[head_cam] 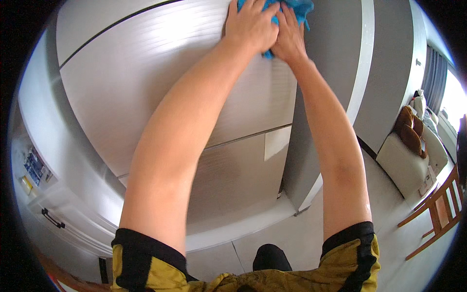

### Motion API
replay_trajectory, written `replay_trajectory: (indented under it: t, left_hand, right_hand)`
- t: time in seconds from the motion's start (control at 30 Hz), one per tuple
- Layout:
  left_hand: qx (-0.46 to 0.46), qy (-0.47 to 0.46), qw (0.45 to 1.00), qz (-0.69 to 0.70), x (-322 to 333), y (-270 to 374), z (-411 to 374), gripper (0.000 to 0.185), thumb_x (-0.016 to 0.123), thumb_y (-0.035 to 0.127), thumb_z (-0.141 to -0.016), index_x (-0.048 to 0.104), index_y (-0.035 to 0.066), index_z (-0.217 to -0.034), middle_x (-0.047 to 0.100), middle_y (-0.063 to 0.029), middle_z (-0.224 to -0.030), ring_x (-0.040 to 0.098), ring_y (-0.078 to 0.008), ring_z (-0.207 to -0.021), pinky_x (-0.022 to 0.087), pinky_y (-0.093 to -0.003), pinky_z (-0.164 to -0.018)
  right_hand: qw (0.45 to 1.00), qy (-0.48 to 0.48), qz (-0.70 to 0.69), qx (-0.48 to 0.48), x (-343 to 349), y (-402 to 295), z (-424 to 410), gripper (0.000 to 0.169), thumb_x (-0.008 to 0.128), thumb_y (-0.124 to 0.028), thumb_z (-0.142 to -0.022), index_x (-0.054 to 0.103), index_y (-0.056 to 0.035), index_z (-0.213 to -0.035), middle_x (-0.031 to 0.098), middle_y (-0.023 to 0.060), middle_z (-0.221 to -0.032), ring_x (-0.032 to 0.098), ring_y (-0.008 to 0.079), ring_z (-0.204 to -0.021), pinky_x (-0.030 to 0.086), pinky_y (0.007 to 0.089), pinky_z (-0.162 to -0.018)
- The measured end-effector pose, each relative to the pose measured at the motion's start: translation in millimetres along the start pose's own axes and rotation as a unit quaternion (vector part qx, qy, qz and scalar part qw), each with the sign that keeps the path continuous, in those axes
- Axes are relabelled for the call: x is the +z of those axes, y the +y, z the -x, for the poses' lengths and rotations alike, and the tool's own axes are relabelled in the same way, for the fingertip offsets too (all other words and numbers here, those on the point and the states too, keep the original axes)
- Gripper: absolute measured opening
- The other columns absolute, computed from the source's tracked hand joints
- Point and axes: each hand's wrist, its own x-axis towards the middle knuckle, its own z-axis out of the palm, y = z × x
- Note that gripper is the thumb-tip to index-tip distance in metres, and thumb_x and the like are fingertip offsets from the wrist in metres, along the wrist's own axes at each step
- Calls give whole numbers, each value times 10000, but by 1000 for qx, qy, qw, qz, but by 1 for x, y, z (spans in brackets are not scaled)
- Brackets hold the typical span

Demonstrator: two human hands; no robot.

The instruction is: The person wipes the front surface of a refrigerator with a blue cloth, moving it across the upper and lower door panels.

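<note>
A crumpled blue cloth [303, 10] lies against the upper right part of a pale, finely lined refrigerator front [248, 98]. My left hand [251, 27] presses on the cloth with its fingers spread, close to the front's right side. Touching it, my right hand [290, 38] holds the cloth at the right-hand edge. Part of the cloth hangs below, between both wrists. The fingertips of my left hand are cut off by the top of the picture.
Dark seams divide the refrigerator front. A grey side panel [328, 47] borders it on the right. On the left is a white cabinet with a black handle [53, 218]. A wooden chair [436, 215] and a pale sofa [403, 164] with a brown cushion [408, 127] stand at right.
</note>
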Motion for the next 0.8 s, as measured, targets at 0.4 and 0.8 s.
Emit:
replay_trajectory:
  t: [0.4,0.8]
  left_hand:
    - [88,-202,974,57,-25,41,184,551,586,264,-792,459,171,-1320,451,-113,-1320,367,-255,-1273,253,-503,-1053]
    - [-22,-206,977,59,-104,-39,274,602,537,144,-747,432,168,-1340,362,-129,-1410,301,-315,-1321,168,-553,-1090]
  right_hand:
    - [974,-189,-6,122,16,-55,221,777,609,-393,-794,249,-94,-1413,269,161,-1443,196,362,-1354,60,598,-1079]
    - [981,-178,-77,13,27,-173,194,594,653,-375,-742,446,-230,-1280,314,71,-1435,200,283,-1371,78,597,-1082]
